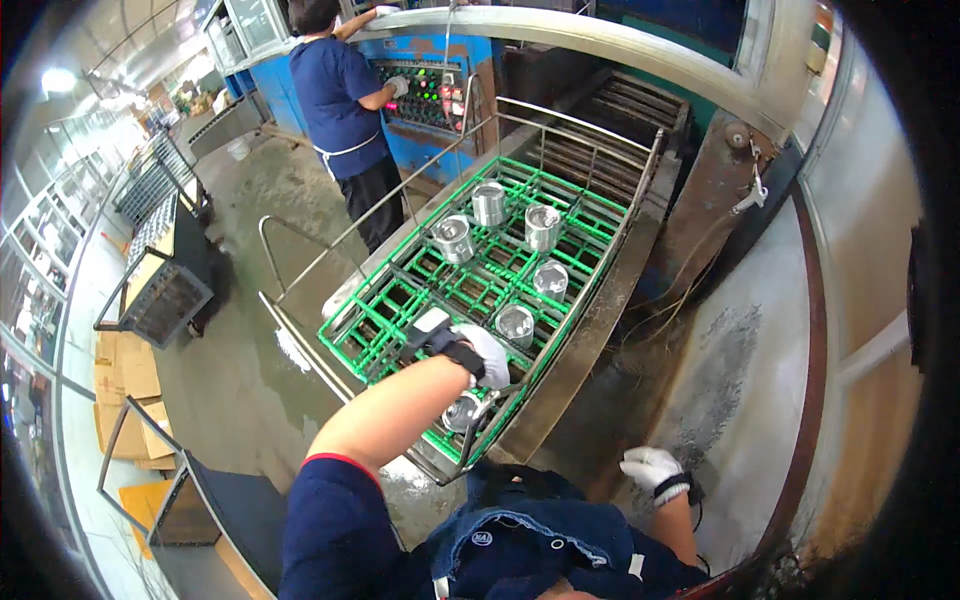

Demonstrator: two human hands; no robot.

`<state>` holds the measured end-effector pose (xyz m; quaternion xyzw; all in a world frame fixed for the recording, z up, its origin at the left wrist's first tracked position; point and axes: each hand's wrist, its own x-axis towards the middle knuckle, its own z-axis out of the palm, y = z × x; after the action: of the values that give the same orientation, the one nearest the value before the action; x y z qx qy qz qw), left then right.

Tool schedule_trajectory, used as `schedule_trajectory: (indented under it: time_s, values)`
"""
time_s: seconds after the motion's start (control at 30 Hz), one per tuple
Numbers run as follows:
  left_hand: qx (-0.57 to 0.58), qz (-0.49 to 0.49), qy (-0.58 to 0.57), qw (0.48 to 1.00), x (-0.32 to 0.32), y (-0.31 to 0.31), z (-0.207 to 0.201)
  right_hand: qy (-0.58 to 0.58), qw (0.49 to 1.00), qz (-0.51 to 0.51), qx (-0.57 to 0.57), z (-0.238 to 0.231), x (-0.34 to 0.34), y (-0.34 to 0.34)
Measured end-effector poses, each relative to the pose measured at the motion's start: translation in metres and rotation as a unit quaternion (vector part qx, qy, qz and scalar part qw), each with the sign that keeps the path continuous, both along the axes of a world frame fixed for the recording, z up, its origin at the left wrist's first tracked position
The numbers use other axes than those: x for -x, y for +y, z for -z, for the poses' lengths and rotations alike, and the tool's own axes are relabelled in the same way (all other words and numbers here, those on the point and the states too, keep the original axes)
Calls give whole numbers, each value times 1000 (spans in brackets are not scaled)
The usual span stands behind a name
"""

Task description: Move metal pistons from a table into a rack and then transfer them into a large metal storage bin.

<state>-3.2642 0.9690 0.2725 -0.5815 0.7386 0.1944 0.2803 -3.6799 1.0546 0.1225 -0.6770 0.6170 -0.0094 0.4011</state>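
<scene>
Over the near end of a green slotted rack [370, 325], my left hand [487, 352] in a white glove reaches downward, its fingertips hidden. Just below it, one shiny metal cylinder [461, 411] is partly covered by my hand and the metal frame's bent end bar. Several similar cylinders, like engine pistons, stand farther along the rack, including one nearby [515, 324] and one at the far end [489, 203]. Away from the rack at the right, my gloved right hand [650, 470] hangs with loosely bent fingers and nothing in it.
Metal rails [575, 125] surround the rack, with dark rollers [630, 115] beyond. Another person [345, 110] stands at a blue control panel [425, 95], far left. A dark cart [170, 270] and cardboard boxes [125, 370] stand left. A hook [752, 195] hangs at right.
</scene>
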Motion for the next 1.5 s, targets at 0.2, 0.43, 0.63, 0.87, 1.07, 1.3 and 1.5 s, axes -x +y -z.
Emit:
schedule_trajectory:
  time_s: [0.2,0.43,0.63,0.87,1.07,1.3,1.5]
  values:
    - [-86,11,46,995,12,-7,144,-93,977,168,-97,8,57,5]
    - [-170,-96,58,979,-9,16,181,-210,977,-4,41,-51,-13,-132]
    - [-240,-193,77,948,-8,37,173,-261,926,-195,192,-136,-97,-252]
    - [-187,-128,98,969,-30,22,157,-178,739,-583,286,-154,-235,-329]
    - [-24,-482,59,874,-36,24,26,146,433,-885,87,-77,-350,-297]
    - [77,-535,-37,841,-43,43,69,219,393,-888,95,9,-363,-288]
    - [89,-564,5,821,-54,40,85,257,331,-905,74,-7,-371,-288]
